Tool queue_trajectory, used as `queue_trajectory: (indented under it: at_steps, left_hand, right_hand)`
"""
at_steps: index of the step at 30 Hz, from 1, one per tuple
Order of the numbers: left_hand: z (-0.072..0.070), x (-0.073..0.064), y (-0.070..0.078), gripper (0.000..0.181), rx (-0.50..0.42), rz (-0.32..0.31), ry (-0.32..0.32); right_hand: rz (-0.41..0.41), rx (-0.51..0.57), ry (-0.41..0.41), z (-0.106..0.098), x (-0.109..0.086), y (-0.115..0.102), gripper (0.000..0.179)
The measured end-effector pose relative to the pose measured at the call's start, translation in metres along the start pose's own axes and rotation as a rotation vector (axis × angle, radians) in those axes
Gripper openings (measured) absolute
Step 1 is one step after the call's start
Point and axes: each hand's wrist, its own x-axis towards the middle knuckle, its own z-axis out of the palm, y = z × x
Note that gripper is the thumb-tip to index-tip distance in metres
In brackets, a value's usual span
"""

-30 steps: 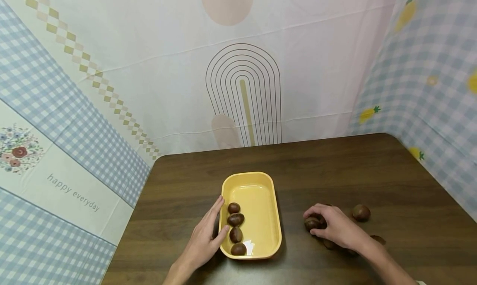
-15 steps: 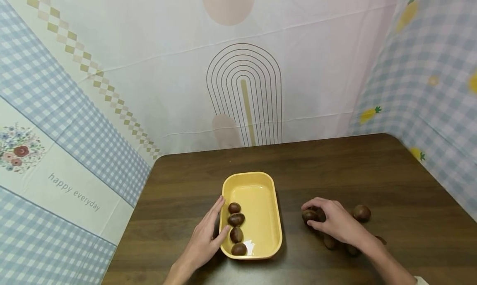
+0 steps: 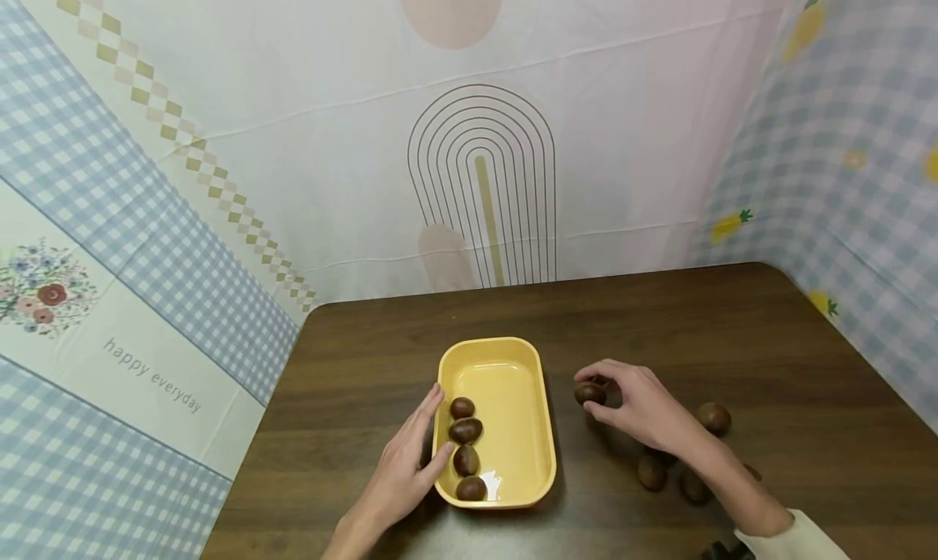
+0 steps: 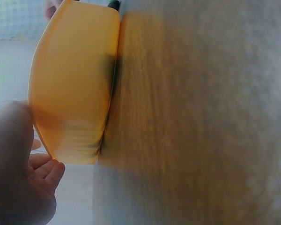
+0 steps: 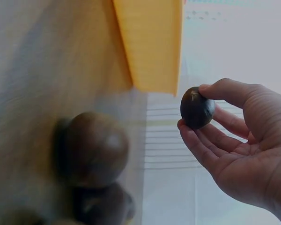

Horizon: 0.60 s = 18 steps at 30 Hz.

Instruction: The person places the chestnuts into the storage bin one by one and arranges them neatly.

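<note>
In the head view, a yellow tray [image 3: 516,430] sits on the table, with a column of several brown chestnuts [image 3: 465,461] along its left side. My left hand [image 3: 396,470] holds the tray's left edge, thumb over the rim and fingers along the outer wall. Right of the tray, my right hand [image 3: 645,407] pinches a chestnut [image 3: 589,393] between thumb and fingertips. The right wrist view shows that held chestnut [image 5: 197,108] raised off the table, beside the tray's outer wall [image 5: 152,44].
More chestnuts [image 3: 651,472] lie on the brown wooden table [image 3: 352,365] under and around my right forearm, one chestnut [image 3: 714,418] apart on its far side. A small black object [image 3: 725,550] shows by the right sleeve. Patterned cloth [image 3: 352,153] hangs behind the table.
My right hand has lifted a chestnut from the loose group and moved it left and away from me, nearer the tray. My left hand and the tray have stayed put.
</note>
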Motion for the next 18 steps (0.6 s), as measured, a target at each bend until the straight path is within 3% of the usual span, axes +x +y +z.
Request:
queue_trajectory:
  at_steps: [9,18]
  left_hand:
    - [0.0,-0.001,-0.001,0.074,-0.006,-0.001,-0.005]
    - [0.001,0.0,0.0,0.073,-0.012,-0.006,-0.01]
  right_hand:
    - [-0.049,0.045,0.018,0.009,0.034,-0.017,0.031]
    - [-0.075,0.115,-0.023,0.03,0.07,-0.027,0.029]
